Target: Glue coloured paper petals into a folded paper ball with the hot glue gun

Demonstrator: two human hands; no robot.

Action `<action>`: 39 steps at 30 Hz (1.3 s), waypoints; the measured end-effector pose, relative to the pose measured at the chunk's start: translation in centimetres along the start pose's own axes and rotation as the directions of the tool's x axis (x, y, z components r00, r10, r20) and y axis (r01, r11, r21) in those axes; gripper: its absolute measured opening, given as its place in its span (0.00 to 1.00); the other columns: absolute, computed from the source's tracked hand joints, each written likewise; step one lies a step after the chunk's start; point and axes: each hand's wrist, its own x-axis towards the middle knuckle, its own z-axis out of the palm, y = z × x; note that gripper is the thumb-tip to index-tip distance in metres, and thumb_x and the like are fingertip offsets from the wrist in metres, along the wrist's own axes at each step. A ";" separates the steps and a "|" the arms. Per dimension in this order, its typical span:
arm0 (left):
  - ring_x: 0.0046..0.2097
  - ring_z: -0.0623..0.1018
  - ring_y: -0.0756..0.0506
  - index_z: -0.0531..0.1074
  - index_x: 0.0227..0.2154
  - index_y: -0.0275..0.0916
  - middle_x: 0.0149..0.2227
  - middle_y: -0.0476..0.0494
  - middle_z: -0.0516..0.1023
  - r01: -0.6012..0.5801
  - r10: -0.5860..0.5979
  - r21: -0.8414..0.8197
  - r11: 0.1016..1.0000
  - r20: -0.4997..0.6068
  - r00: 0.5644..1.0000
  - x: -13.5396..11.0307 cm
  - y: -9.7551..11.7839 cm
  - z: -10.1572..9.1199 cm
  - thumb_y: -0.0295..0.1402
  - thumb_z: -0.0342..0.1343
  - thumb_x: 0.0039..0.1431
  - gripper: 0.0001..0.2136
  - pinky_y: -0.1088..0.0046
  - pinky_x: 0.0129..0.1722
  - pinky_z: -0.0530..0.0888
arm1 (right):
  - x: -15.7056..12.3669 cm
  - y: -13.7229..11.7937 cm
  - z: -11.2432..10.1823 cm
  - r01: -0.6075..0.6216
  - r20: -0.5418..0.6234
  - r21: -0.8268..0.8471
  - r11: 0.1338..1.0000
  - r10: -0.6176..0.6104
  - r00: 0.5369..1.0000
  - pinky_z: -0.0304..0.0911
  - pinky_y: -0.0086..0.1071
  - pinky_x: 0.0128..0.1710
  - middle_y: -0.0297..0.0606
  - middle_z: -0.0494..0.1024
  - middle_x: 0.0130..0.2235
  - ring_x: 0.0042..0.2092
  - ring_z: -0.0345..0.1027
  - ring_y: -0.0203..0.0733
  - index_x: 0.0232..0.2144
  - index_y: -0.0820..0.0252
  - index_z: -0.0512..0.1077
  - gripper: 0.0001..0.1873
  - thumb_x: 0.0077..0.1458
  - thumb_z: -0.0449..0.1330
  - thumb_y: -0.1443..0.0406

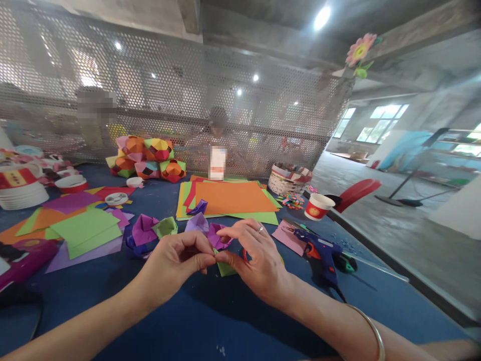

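Note:
My left hand [179, 260] and my right hand [254, 260] meet over the blue table [210, 326], fingertips pinched together on a small folded green paper piece [225, 269]. A ring is on my right hand and a bangle on that wrist. Just beyond my fingers lie folded purple paper pieces [210, 231] and a folded green one [165, 226]. A blue hot glue gun [319, 250] rests to the right of my right hand.
A stack of orange and green paper sheets [233, 199] lies ahead, more coloured sheets [80, 225] to the left. Folded paper balls [148, 156] sit by a perforated metal screen [188, 100]. A paper cup [317, 206], woven basket [289, 179] and stacked bowls [20, 188] stand around.

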 end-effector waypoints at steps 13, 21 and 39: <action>0.29 0.72 0.49 0.68 0.25 0.40 0.26 0.50 0.70 -0.107 0.104 0.351 0.930 0.027 0.994 -0.4 0.6 -1.0 0.39 0.48 0.69 0.16 0.74 0.30 0.68 | 0.8 0.9 -0.9 -0.177 0.144 0.126 0.976 0.159 0.977 0.63 0.34 0.40 0.37 0.81 0.33 0.36 0.73 0.40 0.34 0.58 0.75 0.22 0.74 0.46 0.57; 0.22 0.56 0.53 0.49 0.16 0.41 0.17 0.54 0.54 -0.110 0.018 0.680 0.725 0.140 0.990 -0.4 -1.4 -0.2 0.39 0.50 0.63 0.23 0.72 0.23 0.53 | 0.5 0.2 -1.2 -0.043 0.509 -0.057 0.997 0.067 0.858 0.53 0.35 0.34 0.35 0.77 0.27 0.31 0.69 0.40 0.26 0.59 0.73 0.16 0.59 0.65 0.55; 0.51 0.79 0.42 0.62 0.57 0.50 0.60 0.42 0.69 0.000 0.001 0.131 0.991 -0.006 1.000 -0.6 -2.3 0.9 0.32 0.66 0.54 0.29 0.59 0.53 0.78 | 0.1 -1.4 0.4 -0.432 0.382 0.392 0.812 0.284 0.880 0.62 0.30 0.37 0.38 0.78 0.34 0.35 0.69 0.38 0.34 0.60 0.73 0.14 0.69 0.51 0.62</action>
